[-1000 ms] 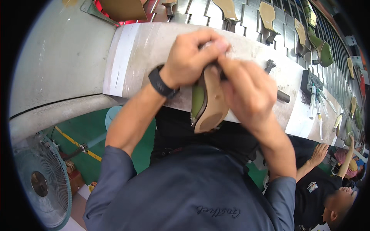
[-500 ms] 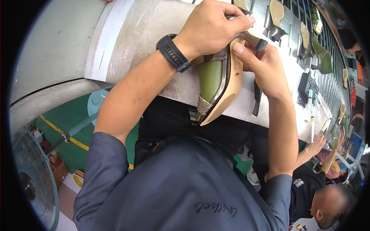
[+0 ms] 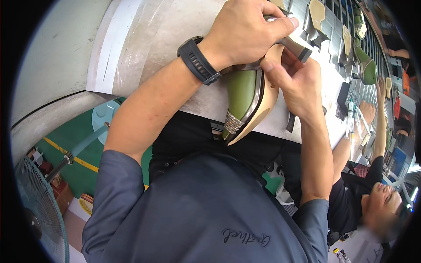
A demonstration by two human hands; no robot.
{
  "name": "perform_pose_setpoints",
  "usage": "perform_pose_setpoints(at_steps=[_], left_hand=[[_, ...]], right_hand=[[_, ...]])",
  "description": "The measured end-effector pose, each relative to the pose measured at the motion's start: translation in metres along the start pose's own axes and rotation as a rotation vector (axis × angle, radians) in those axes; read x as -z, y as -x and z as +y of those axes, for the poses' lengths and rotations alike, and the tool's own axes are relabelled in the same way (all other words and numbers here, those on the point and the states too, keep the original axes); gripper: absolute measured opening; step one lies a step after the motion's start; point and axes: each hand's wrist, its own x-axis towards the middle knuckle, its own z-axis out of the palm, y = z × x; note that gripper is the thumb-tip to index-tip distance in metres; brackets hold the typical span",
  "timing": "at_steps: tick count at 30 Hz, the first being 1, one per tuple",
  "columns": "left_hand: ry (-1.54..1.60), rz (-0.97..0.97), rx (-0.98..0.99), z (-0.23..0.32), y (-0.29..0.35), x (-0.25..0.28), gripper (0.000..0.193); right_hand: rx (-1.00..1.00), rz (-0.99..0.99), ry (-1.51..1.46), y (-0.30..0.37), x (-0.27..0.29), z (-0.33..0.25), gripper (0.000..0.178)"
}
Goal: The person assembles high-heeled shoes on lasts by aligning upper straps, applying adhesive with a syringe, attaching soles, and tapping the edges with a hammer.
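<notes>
A green high-heeled shoe (image 3: 245, 94) is held over the bench's (image 3: 144, 39) near edge, toe toward the person, left hand (image 3: 243, 30) gripping its heel end, right hand (image 3: 296, 83) pinching the tan sole alongside.

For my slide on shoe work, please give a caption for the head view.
Both hands, left hand and right hand, hold a green high-heeled shoe sole-up above the workbench.

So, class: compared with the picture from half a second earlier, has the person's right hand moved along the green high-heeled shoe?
Yes, slightly. The right hand has curled in over the tan sole near the heel of the green shoe, its fingers more bent, while the left hand grips the heel end.
</notes>
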Motion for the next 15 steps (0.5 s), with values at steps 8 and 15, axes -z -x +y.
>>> perform_pose_setpoints(at_steps=[8, 15], left_hand=[[0.272, 0.255, -0.009, -0.035, 0.014, 0.033, 0.033], [-0.502, 0.201, -0.350, 0.003, 0.131, 0.061, 0.070]], right_hand=[[0.144, -0.003, 0.380, -0.026, -0.012, -0.029, 0.048], [0.666, -0.073, 0.897, -0.011, -0.020, -0.040, 0.050]])
